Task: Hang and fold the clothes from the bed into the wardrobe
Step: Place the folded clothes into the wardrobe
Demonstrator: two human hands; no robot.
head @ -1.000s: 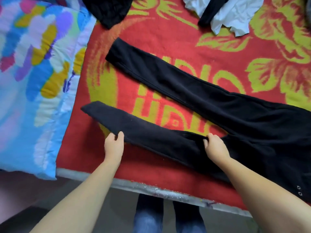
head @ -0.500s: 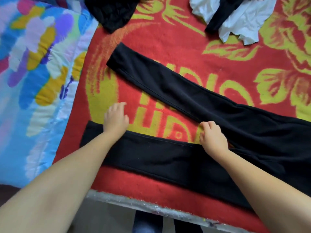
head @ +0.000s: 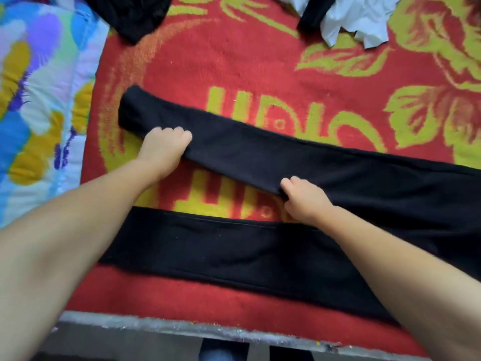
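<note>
Fingers of both hands are curled over the near edge of the far trouser leg (head: 260,155): the left hand (head: 162,147) holds it close to the cuff, the right hand (head: 303,198) pinches it further along toward the seat, so each grip is closed on cloth, none of it slack. The black trousers (head: 390,194) lie spread on the bed, on a red and yellow blanket (head: 260,74), with the near leg (head: 208,246) flat and parallel below, a strip of blanket showing between the two legs. To my eye this is the folding step, with one leg about to be laid on the other; the next move would call for both hands to lift together and bring the far leg toward the person, matching cuff to cuff and seam to seam so it lands without a twist. Nothing lies between the legs to snag. Further off, a dark garment (head: 132,14) sits at the top edge, and a white garment (head: 356,19) with a black piece across it waits at the upper right, well apart. A bright patterned quilt (head: 39,100) covers the left side, and the bed's grey edge (head: 182,327) runs just below the near leg. No wardrobe is in view.
</note>
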